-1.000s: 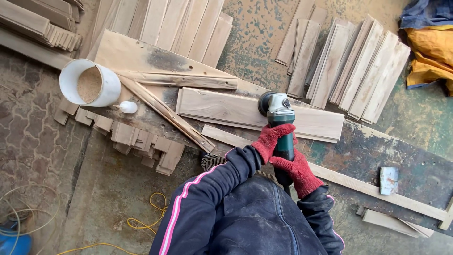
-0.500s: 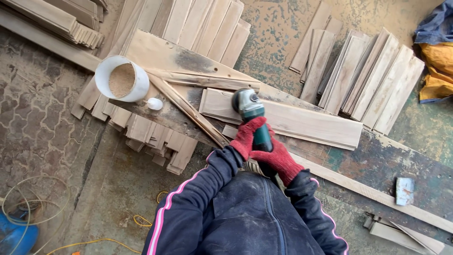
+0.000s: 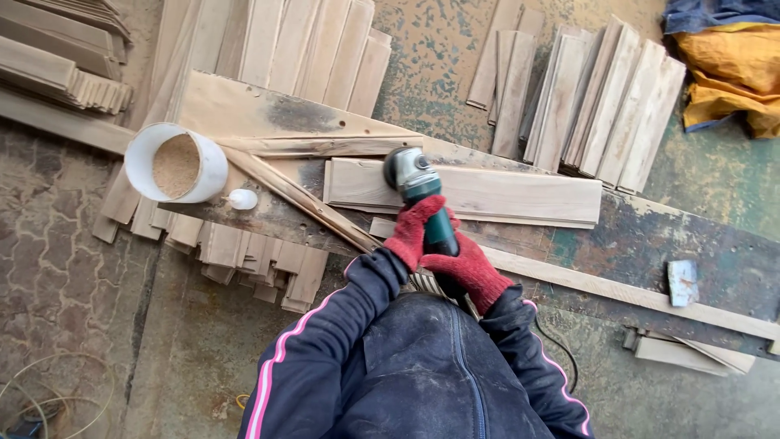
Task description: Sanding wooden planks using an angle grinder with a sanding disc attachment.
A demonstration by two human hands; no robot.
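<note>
**Angle grinder held two-handed on a plank**

A green-bodied angle grinder [image 3: 422, 199] is gripped along its barrel by both hands, each in a red knitted glove. The left hand [image 3: 413, 232] is wrapped tightly round the body just behind the grey gear head; the right hand [image 3: 463, 272] is clamped round the rear of the barrel, where a dark cord [image 3: 561, 358] leaves it. The disc end is set on the left part of a pale wooden plank [image 3: 504, 195], which lies flat on a worn, stained workbench [image 3: 650, 244].

The tool is judged rigid, fairly heavy towards its head and liable to kick, so a grip with one hand forward and one behind, as shown, is suited to it. The plank is judged stiff and light; whether it is fixed down cannot be told, so it may slide.

A white tub of sawdust [image 3: 175, 165] stands at the bench's left end, with a small white knob-like object [image 3: 242, 199] just beside it. More planks [image 3: 585, 106] are stacked beyond the bench.
</note>
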